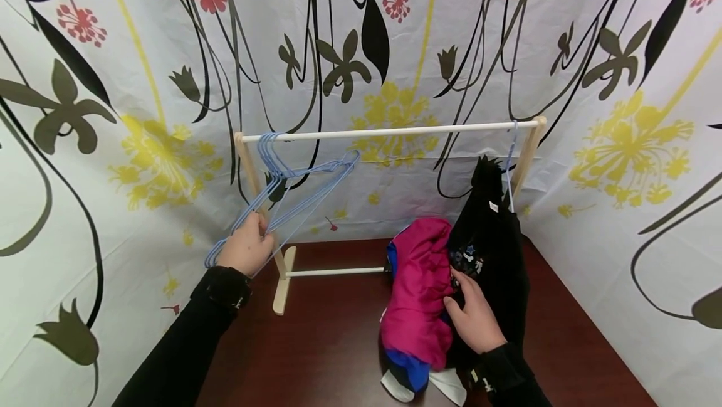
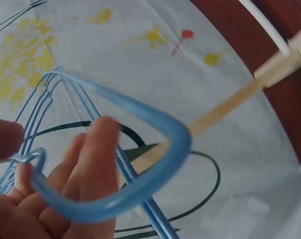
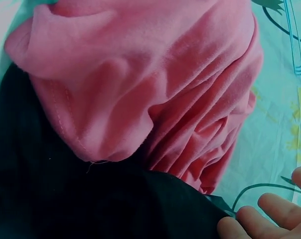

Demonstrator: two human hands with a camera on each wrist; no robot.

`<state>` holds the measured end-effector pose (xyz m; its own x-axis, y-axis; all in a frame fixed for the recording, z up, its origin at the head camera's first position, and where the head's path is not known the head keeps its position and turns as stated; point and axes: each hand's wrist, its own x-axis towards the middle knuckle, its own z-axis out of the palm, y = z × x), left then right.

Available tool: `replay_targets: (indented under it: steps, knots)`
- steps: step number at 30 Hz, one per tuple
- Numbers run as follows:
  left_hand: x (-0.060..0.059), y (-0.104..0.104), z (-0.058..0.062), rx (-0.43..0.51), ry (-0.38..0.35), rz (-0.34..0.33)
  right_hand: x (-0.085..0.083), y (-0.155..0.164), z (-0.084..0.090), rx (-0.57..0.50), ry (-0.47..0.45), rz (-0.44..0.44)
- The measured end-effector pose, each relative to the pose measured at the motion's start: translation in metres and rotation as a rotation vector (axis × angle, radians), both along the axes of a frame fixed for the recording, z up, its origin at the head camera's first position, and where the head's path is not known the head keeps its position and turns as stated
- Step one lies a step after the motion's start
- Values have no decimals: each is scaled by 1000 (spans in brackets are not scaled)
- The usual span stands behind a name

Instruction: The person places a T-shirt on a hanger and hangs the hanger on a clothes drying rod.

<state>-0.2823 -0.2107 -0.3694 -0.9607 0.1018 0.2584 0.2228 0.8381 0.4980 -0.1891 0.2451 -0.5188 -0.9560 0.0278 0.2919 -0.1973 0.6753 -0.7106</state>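
Note:
My left hand (image 1: pixel 247 249) grips light blue wire hangers (image 1: pixel 307 219) that hang from the rack's left end. In the left wrist view, its thumb and fingers (image 2: pixel 98 159) curl about the wires, and one hanger's bent corner (image 2: pixel 178 134) loops out in front. My right hand (image 1: pixel 476 313), fingers fairly straight, rests at the front of a black garment (image 1: pixel 499 269) with a small printed design. That garment hangs at the right end, by a blue hanger (image 1: pixel 512 162). Just left of the right hand lies a bunched pink garment (image 1: pixel 420 281), which fills much of the right wrist view.
A wooden rack with a white top rail (image 1: pixel 395 132) stands on a dark reddish table (image 1: pixel 321 344). Blue cloth (image 1: pixel 408 366) and white cloth (image 1: pixel 448 387) show below the pink garment. Flower-printed curtain (image 1: pixel 395 37) surrounds the table at the back and sides.

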Motion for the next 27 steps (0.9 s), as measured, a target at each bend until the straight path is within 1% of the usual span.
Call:
replay_targets:
  steps: [4, 5, 7, 10, 12, 13, 16, 19, 22, 27]
  knots:
    - [-5, -1, 3, 34, -108, -73, -1, 1, -2, -5, 8, -6]
    - [-6, -1, 3, 56, -135, -91, -2, 1, -2, -7, 12, -6]
    - [-7, 1, 2, 131, -195, -128, -2, 1, -2, -11, 10, -2]
    - [-8, 5, 0, 257, -282, -154, -2, 1, -2, -13, 2, 1]
    - [-8, 9, -2, 329, -319, -181, -2, 0, -2, -15, -10, 3]
    - [-8, 10, -2, 341, -326, -186, -2, 0, -2, -16, -17, 3]
    - [-8, 14, -4, 322, -299, -174, -2, 0, -3, -20, -30, 1]
    - [-9, 16, -6, 244, -230, -122, -2, -1, -4, -23, -35, -1]
    - [-8, 18, -10, 195, -175, -82, -2, -1, -5, -21, -34, -5]
    - [-3, 24, -17, 190, -96, -54, -2, 0, -5, -28, -56, 2]
